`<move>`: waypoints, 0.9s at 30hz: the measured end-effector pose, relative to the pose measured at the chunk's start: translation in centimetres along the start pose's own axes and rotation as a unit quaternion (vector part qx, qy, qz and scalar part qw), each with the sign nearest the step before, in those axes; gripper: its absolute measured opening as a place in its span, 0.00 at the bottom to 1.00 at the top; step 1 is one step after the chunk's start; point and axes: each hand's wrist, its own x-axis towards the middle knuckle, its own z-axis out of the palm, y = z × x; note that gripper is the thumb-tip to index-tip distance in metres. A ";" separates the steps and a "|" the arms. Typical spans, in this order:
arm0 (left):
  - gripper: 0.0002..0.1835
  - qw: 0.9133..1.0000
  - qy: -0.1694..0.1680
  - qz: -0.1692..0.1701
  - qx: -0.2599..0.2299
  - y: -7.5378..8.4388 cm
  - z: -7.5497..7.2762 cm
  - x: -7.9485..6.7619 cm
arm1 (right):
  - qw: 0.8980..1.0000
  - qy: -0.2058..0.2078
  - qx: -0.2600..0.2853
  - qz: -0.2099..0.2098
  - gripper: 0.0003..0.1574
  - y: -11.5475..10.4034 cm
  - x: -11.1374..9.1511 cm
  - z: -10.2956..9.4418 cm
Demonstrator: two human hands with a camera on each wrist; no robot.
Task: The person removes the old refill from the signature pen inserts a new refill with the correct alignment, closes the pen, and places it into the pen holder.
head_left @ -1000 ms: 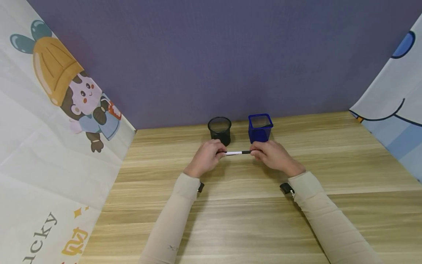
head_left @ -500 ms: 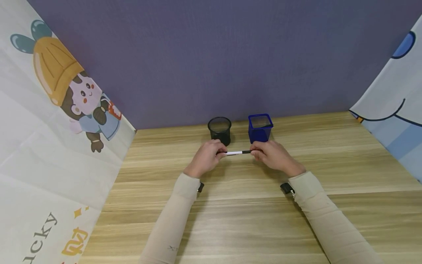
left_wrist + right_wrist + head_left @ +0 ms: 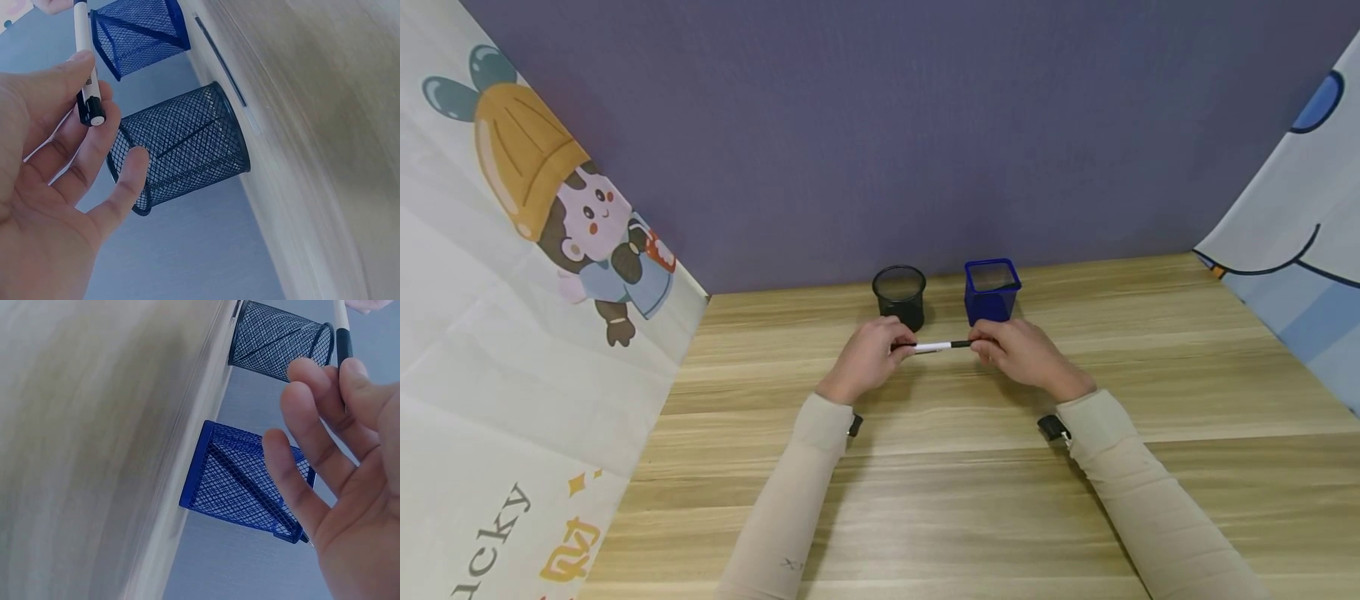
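Note:
A white pen [image 3: 934, 347] with black ends is held level above the table by both hands. My left hand [image 3: 872, 354] pinches its clip end between thumb and fingers; in the left wrist view the other fingers spread loosely. My right hand [image 3: 1017, 350] pinches the black section at the other end, its tip hidden by the fingers. Just behind the left hand stands a round black mesh pen holder [image 3: 181, 147]. Behind the right hand is a square blue mesh pen holder [image 3: 240, 478] with a dark pen [image 3: 305, 538] leaning inside it.
Below the hands, a thin dark strip [image 3: 222, 62] with a pale end lies on the wooden table [image 3: 955, 500] in front of the holders. A purple-grey panel [image 3: 925, 133] rises behind them. Printed white sheets [image 3: 445, 333] border the sides.

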 end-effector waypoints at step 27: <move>0.08 0.999 -0.009 -0.038 -0.004 -0.7 -0.9 -0.3 | 1.000 0.008 0.000 0.009 0.08 0.0 -0.2 -0.8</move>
